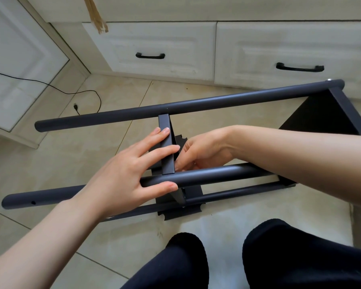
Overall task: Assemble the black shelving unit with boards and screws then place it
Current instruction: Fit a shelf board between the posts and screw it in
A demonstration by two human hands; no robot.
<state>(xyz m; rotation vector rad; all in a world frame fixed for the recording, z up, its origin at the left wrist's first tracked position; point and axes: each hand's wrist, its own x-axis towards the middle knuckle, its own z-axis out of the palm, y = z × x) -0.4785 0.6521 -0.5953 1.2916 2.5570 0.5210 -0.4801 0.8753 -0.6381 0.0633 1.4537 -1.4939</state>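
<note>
Two boards are on the frame so far, judging from the head view: one end board (319, 115) at the right, between the poles, and a middle board (166, 142) standing edge-up between the far pole (186, 103) and the near pole (206, 174). The shelving unit (238, 97) lies on its side on the tiled floor (50, 163), just in front of your knees (279, 247).

Your left hand (133, 170) is spread wide: fingers flat against the middle board's left face, thumb hooked under the near pole. Your right hand (200, 151) is curled at the board's right side by the near pole, fingertips pinched together; you seem to be fitting a screw there, but I cannot tell what it grips.

Left to do, as I read it: the left pole ends are bare and an open screw hole (33, 202) shows on the near pole, so at least one more board likely goes there. Then stand the unit up and place it.

Containers: two white drawers (154, 42) sit behind, both closed, contents hidden. No screw box in view. A black cable (71, 92) trails on the floor at left.
</note>
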